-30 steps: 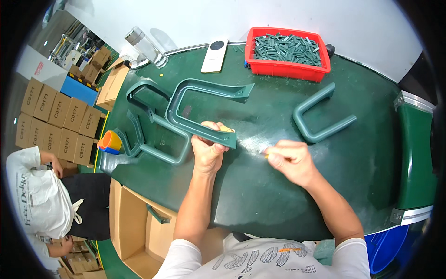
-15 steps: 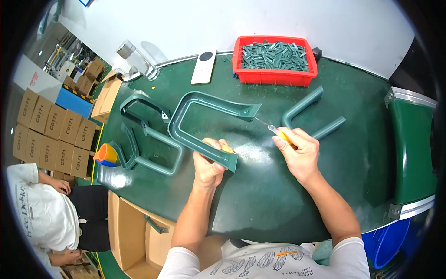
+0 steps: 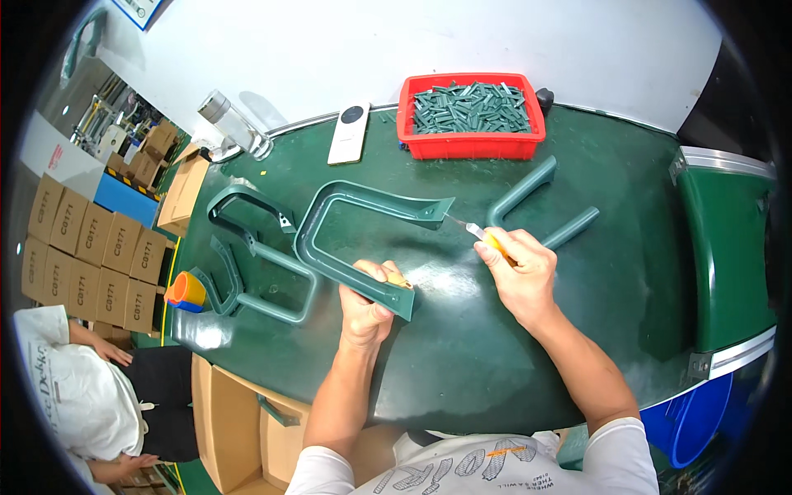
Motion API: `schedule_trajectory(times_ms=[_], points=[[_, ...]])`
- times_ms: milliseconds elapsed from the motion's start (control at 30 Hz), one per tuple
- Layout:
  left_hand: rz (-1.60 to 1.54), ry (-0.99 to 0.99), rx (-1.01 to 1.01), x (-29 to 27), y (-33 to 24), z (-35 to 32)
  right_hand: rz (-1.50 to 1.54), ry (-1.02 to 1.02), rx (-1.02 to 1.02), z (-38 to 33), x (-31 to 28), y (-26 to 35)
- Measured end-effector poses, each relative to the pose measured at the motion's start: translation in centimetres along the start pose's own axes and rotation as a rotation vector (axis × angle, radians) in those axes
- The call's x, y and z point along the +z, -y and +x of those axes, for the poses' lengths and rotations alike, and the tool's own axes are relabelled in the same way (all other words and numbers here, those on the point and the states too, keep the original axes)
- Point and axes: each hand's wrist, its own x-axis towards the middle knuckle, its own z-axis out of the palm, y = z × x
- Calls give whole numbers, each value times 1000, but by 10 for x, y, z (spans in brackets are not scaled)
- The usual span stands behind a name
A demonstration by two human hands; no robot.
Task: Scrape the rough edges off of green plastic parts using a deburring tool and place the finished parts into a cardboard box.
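Observation:
My left hand (image 3: pixel 365 312) is closed around the lower arm of a green U-shaped channel piece (image 3: pixel 312 216), holding it raised over the green table. The open side of the U points right. A tan-yellow patch (image 3: pixel 399 280) shows at a left fingertip; I cannot make out what it is. In my right hand (image 3: pixel 528 279) is a tool with a yellow handle (image 3: pixel 495 242), a clear neck and a thin metal tip. That tip is at or very near the flared end of the piece's upper arm; contact cannot be made out.
More green bent pieces lie left (image 3: pixel 289 318) and right (image 3: pixel 528 191) on the table (image 3: pixel 487 363). A red bin (image 3: pixel 470 147) of small green strips, a white phone-like device (image 3: pixel 348 142) and a clear bottle (image 3: pixel 239 128) stand behind. An orange cup (image 3: pixel 190 289), cardboard box (image 3: pixel 235 417) and seated person (image 3: pixel 91 371) are left.
The whole view has shifted slightly, so the table's things sit lower and further left. Both hands keep their grips, and the tool tip remains by the end of the upper arm.

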Motion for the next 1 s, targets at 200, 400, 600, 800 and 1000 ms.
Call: schedule_trajectory(times_ms=[200,400,600,800,1000], points=[[4,85,15,7,-2,-2,-113,-164,116,13,-9,-12],[37,67,-14,4,0,-2,490,98,412,21,-20,-10],[51,77,48,-4,0,0,715,506,600,17,-25,7],[47,65,32,-3,-2,0,686,537,593,16,-26,9],[-42,123,64,-7,-1,1,658,543,574,16,-25,8]])
